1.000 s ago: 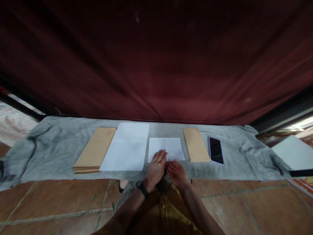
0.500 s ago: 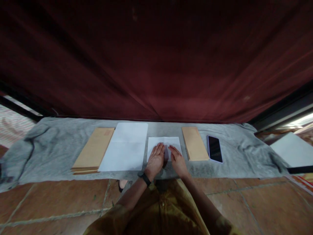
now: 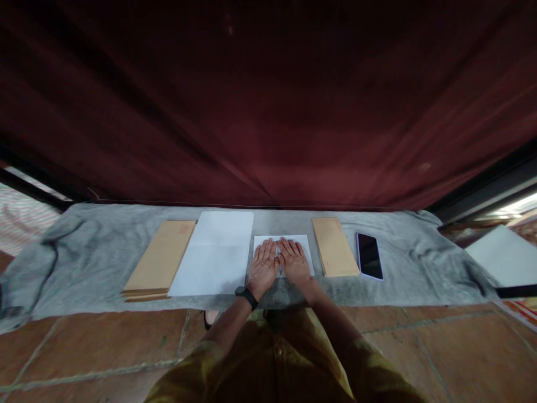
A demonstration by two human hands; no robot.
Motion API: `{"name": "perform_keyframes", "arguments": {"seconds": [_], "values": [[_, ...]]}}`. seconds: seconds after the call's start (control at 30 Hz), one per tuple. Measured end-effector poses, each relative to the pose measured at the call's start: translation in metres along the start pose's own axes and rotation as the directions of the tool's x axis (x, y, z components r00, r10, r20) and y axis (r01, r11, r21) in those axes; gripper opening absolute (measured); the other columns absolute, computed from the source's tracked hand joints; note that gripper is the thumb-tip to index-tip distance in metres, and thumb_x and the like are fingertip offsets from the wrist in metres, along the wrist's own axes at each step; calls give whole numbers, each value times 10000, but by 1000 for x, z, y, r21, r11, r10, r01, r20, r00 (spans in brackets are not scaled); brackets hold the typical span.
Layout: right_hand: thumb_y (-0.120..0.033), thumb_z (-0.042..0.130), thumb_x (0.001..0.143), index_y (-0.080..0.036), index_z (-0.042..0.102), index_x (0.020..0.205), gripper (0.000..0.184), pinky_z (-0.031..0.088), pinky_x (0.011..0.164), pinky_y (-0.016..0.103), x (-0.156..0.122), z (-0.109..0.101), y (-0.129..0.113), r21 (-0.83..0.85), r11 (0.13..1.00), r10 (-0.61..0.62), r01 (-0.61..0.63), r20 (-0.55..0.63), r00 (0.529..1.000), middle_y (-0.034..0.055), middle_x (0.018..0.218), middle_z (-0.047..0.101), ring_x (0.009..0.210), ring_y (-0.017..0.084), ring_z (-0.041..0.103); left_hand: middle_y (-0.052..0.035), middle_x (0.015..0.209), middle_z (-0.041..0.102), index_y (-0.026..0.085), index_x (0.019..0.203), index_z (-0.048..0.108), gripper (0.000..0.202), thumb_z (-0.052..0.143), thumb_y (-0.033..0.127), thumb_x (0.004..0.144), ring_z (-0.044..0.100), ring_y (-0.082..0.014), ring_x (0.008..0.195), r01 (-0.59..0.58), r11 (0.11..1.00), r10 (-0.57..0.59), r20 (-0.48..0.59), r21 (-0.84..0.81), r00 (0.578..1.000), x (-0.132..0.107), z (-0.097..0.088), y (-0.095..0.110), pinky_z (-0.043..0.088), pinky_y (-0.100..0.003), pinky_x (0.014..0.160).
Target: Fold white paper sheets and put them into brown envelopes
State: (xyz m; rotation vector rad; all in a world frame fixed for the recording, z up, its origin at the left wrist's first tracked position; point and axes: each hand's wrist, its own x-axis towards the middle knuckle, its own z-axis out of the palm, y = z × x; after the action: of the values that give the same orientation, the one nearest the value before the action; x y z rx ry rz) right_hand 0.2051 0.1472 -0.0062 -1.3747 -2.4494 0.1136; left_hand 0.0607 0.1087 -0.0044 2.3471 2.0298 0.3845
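My left hand (image 3: 263, 265) and my right hand (image 3: 293, 261) lie flat side by side, fingers stretched out, on a small folded white sheet (image 3: 305, 244) in the middle of a grey cloth (image 3: 92, 257). The hands cover most of that sheet. A black band sits on my left wrist. Left of the hands lies a larger white sheet of paper (image 3: 216, 252), and beyond it a stack of brown envelopes (image 3: 161, 261). To the right of the hands lies another stack of brown envelopes (image 3: 334, 246).
A dark phone (image 3: 369, 256) lies screen up at the right on the cloth. A dark red curtain (image 3: 268, 112) hangs behind. Brown floor tiles (image 3: 104, 347) run along the near side. A white board (image 3: 501, 257) shows at the far right.
Both hands have slid forward from the sheet's near edge onto the sheet. The right hand, palm up a second ago, is now palm down and flat beside the left.
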Motion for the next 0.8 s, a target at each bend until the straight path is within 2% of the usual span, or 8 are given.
{"name": "perform_keyframes", "arguments": {"seconds": [0.3, 0.6, 0.67, 0.8], "values": [[-348, 410, 1043, -214, 451, 1510, 487, 270, 1187, 476, -9, 1, 21, -64, 997, 49, -52, -38, 998, 80, 1578, 415, 1465, 278, 367, -135, 1622, 322, 99, 1560, 308, 595, 354, 312, 1006, 243, -242, 1526, 34, 999, -34, -59, 3, 998, -3, 7, -7, 244, -458, 1243], [-319, 383, 1042, -144, 426, 1519, 510, 298, 1182, 475, -20, 0, 36, -14, 995, 93, -94, -80, 992, 120, 1566, 430, 1463, 273, 363, -186, 1596, 360, 44, 1530, 342, 578, 355, 226, 981, 280, -273, 1512, 93, 995, -95, -70, -23, 993, -3, -1, -5, 252, -491, 1241], [-318, 373, 1041, -136, 425, 1518, 513, 300, 1181, 482, -21, 0, 37, 2, 995, 96, -96, -78, 992, 127, 1562, 435, 1464, 272, 361, -177, 1590, 378, 57, 1525, 356, 565, 349, 224, 985, 288, -267, 1510, 51, 998, -54, -65, -46, 996, -3, -3, 3, 272, -495, 1235], [-326, 368, 1041, -132, 431, 1514, 515, 292, 1185, 485, -22, 0, 39, 4, 996, 90, -90, -63, 994, 129, 1569, 424, 1465, 278, 358, -145, 1584, 404, 88, 1506, 395, 532, 352, 224, 994, 308, -234, 1503, -141, 985, 141, -11, -104, 990, -7, -3, 25, 305, -458, 1226]]}}
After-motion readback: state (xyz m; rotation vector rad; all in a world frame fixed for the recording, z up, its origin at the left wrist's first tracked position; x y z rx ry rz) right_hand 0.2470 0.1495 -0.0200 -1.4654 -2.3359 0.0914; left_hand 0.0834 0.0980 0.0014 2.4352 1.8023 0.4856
